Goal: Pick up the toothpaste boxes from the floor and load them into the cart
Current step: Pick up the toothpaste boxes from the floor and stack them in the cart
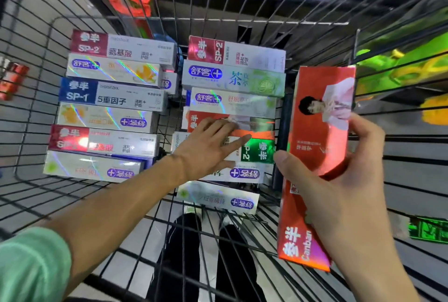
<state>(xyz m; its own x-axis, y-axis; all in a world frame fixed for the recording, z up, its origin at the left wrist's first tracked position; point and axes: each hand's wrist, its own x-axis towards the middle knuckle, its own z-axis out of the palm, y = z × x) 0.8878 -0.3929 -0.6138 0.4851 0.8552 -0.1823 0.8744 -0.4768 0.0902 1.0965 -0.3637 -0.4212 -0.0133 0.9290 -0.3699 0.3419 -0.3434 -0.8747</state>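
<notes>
While the left hand [208,141] pressed flat on the right-hand stack [232,120], the right hand [339,180] gripped the red box [320,117], long axis crosswise to the stacked boxes, just beside them.

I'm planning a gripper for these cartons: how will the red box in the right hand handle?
The red toothpaste box looks like a stiff, flat-sided carton, so it should hold shape and not roll. Its glossy surface may be slippery. The right hand holds it by thumb and fingers alone, suggesting it is light.
</notes>
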